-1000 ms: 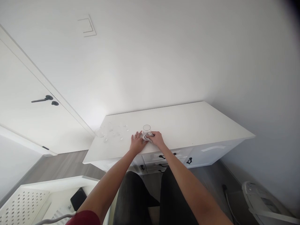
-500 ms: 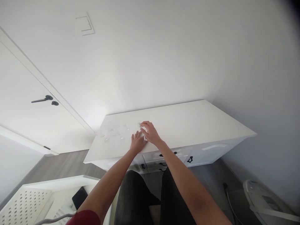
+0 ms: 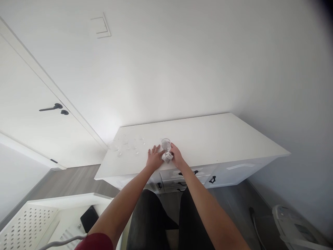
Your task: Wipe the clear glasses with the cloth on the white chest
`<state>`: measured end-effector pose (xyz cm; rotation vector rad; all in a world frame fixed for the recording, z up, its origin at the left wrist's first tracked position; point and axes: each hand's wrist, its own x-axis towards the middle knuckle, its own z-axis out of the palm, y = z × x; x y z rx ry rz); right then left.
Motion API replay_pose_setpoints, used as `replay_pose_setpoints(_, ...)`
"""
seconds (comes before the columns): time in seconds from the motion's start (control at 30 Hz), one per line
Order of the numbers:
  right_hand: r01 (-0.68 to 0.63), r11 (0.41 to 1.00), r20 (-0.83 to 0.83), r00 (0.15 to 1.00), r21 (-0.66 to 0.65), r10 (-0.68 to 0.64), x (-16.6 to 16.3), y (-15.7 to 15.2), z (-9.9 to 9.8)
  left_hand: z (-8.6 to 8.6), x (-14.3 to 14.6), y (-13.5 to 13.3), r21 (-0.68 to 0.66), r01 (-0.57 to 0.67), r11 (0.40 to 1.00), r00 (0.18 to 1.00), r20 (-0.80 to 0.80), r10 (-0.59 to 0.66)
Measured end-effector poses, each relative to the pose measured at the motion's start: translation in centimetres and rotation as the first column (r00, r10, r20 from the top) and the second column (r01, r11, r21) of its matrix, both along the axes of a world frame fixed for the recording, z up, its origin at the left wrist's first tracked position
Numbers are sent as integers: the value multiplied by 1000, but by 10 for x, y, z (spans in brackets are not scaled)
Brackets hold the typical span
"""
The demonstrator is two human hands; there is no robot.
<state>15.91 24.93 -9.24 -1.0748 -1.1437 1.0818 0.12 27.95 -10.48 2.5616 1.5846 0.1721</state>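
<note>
A small clear stemmed glass (image 3: 165, 144) is near the cabinet's front edge, its round rim pointing up and away from me. White crumpled cloth or tissue (image 3: 167, 157) is bunched at its lower part and hides the stem and foot. My right hand (image 3: 177, 157) grips the glass from the right, fingers partly hidden behind it. On the left, my left hand (image 3: 154, 159) has its fingers spread over the white top, with the thumb reaching to the cloth. Several more clear glasses (image 3: 126, 143) stand further left; their outlines are faint.
The white cabinet top (image 3: 208, 137) runs along the wall, with black-handled drawers (image 3: 181, 183) below. A door with a black handle (image 3: 53, 107) is at left. Behind my left arm sits a white perforated unit (image 3: 28, 225); a pale appliance (image 3: 299, 225) stands lower right.
My right hand has moved right and down, from over the cloth to the glass's right side. The glass rim now shows clearly. My left hand has shifted slightly right, and the view has shifted a little.
</note>
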Motion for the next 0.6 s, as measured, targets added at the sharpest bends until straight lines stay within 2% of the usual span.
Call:
replay_pose_setpoints(0.1,-29,998,146,989,64,19,2,-3,-13,-2,-1,1,-11,6,1000,1000,-19,-6)
replay_pose_setpoints(0.27,141,987,326,932,82,-160,-5,8,-22,-3,-1,2,-5,18,1000,1000,-24,-18)
replay_pose_setpoints(0.37,152,976,437,876,157,-206,3,10,-18,-4,-1,3,-10,9,1000,1000,1,-9)
replay_pose_setpoints(0.43,142,963,576,778,228,-251,16,8,-12,-6,0,3,-9,0,1000,999,43,1)
replay_pose_setpoints(0.47,139,955,660,697,262,-282,24,7,-9,-7,0,3,-10,-8,1000,998,66,9)
replay_pose_setpoints(0.53,116,945,810,489,307,-323,39,3,-1,-9,0,4,-12,-23,1000,994,103,25)
replay_pose_setpoints(0.6,75,951,901,305,301,-310,50,1,5,-11,-1,4,-10,-32,999,991,133,33)
